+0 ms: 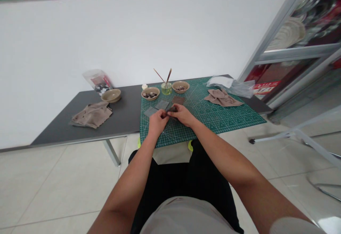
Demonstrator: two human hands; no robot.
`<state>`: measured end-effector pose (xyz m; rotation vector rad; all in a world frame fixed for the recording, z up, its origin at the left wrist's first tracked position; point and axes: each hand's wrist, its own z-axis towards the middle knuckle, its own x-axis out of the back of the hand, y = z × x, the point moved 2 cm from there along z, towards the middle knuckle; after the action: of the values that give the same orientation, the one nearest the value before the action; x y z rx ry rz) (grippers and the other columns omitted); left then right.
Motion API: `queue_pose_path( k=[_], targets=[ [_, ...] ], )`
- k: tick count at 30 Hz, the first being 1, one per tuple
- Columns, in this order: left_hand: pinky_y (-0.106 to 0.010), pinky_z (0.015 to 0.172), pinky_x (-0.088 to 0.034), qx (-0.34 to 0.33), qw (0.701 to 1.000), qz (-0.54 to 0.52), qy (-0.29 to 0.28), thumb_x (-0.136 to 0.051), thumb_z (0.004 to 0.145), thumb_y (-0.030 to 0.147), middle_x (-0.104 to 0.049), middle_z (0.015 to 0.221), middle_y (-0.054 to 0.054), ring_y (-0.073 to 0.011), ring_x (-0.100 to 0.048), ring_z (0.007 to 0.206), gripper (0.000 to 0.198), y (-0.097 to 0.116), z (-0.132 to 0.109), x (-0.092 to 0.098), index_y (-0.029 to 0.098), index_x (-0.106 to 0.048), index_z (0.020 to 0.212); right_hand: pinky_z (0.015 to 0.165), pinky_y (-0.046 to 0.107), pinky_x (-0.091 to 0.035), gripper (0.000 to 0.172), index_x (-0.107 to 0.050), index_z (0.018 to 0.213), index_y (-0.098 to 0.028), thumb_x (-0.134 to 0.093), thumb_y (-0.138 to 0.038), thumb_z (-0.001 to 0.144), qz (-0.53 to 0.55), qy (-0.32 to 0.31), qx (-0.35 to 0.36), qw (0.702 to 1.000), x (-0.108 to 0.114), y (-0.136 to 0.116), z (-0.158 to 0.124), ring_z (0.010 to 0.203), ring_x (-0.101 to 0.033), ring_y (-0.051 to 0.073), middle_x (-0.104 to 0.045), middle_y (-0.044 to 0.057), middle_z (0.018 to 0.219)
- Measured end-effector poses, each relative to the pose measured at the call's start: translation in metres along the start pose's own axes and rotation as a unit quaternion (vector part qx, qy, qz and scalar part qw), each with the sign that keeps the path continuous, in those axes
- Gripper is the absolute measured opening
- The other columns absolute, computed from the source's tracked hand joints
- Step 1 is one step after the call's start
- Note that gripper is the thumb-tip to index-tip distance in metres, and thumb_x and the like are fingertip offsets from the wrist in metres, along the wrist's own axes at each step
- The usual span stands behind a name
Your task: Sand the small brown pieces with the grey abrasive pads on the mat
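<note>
- Pinching a small dark piece (172,109) — left hand (157,122) and right hand (183,115), both grips closed on it, over the green mat (213,117) on the surface (125,113).
- Far-right red label (262,86): writing unreadable.
- Nearer bowl (150,93) and farther bowl (180,86) hold dark pieces; glass cup (166,89) holds two sticks (168,75); tipped jar (97,80) — dark and white bits.

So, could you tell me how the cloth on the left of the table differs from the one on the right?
The left cloth lies on the bare grey tabletop; the right cloth lies on the green cutting mat. The left cloth looks larger and flatter, the right cloth more crumpled. Both are beige-brown and untouched.
</note>
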<state>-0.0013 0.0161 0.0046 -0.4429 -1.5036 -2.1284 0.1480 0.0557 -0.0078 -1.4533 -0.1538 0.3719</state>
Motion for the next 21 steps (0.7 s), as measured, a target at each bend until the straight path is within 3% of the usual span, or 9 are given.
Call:
queue_pose_path(
  k=[6, 10, 13, 21],
  targets=[
    [-0.025, 0.061, -0.043, 0.020, 0.997, -0.073, 0.003, -0.069, 0.073, 0.028, -0.066, 0.069, 0.002, -0.0134, -0.058, 0.064, 0.011, -0.0021, -0.0001, -0.0001, 0.018, -0.068, 0.078, 0.054, 0.024, -0.033, 0.045, -0.045, 0.070, -0.021, -0.084, -0.042, 0.058, 0.063, 0.018, 0.004, 0.998, 0.0012, 0.0025, 0.0003, 0.055, -0.043, 0.009, -0.049, -0.008, 0.062],
    [-0.024, 0.061, -0.042, 0.011, 0.999, -0.037, 0.002, -0.065, 0.074, 0.023, -0.062, 0.064, 0.004, -0.0124, -0.056, 0.061, 0.006, -0.0032, 0.0007, -0.0011, 0.019, -0.064, 0.077, 0.059, 0.024, -0.033, 0.042, -0.047, 0.069, -0.020, -0.084, -0.038, 0.059, 0.027, 0.005, 0.018, 0.999, 0.0002, 0.0019, -0.0004, 0.061, -0.045, 0.010, -0.052, -0.007, 0.065],
    [-0.024, 0.061, -0.041, -0.009, 1.000, -0.011, -0.007, -0.064, 0.075, 0.020, -0.060, 0.064, 0.004, -0.0119, -0.056, 0.061, 0.002, -0.0022, 0.0013, -0.0023, 0.019, -0.062, 0.076, 0.059, 0.025, -0.032, 0.043, -0.045, 0.067, -0.020, -0.083, -0.038, 0.057, 0.010, 0.032, 0.025, 0.999, 0.0013, 0.0023, -0.0011, 0.061, -0.044, 0.010, -0.049, -0.007, 0.063],
    [-0.025, 0.067, -0.046, -0.032, 0.999, -0.044, -0.003, -0.066, 0.078, 0.023, -0.066, 0.073, 0.001, -0.0138, -0.060, 0.069, 0.006, -0.0035, 0.0004, -0.0017, 0.020, -0.067, 0.083, 0.061, 0.025, -0.034, 0.049, -0.043, 0.067, -0.022, -0.085, -0.042, 0.053, 0.037, 0.045, 0.002, 0.998, 0.0036, 0.0018, -0.0022, 0.063, -0.044, 0.011, -0.049, -0.006, 0.065]
  ],
)
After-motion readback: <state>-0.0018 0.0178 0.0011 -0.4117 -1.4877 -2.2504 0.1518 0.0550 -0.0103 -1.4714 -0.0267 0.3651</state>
